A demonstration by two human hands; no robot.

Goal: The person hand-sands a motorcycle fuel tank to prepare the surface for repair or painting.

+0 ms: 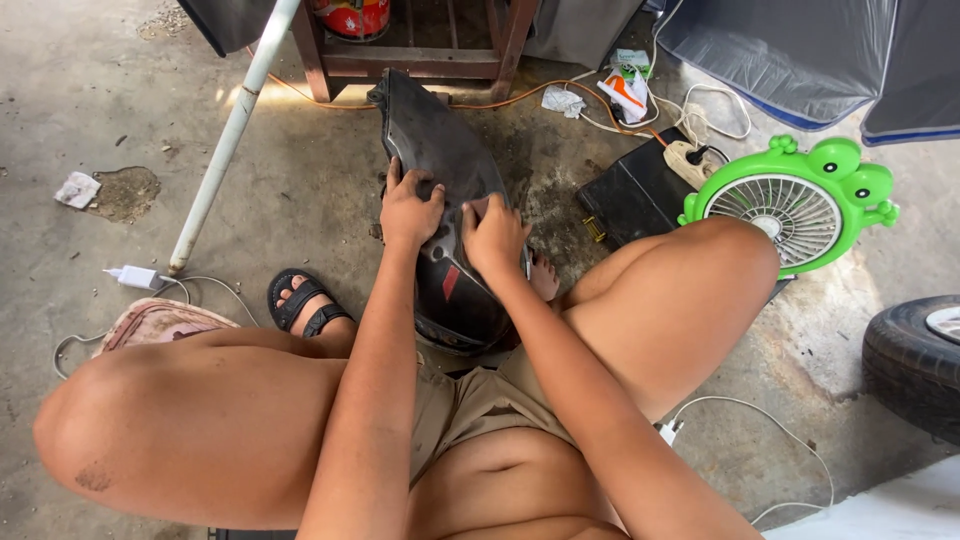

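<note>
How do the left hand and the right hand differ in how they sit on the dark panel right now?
The left hand lies spread on the dark curved panel, fingers pointing up along it; the right hand is bunched, fingers curled at one spot. The left hand sits nearer the panel's left edge, the right hand nearer its right edge and slightly lower. Both press on the panel's middle, close together, between the knees.
</note>
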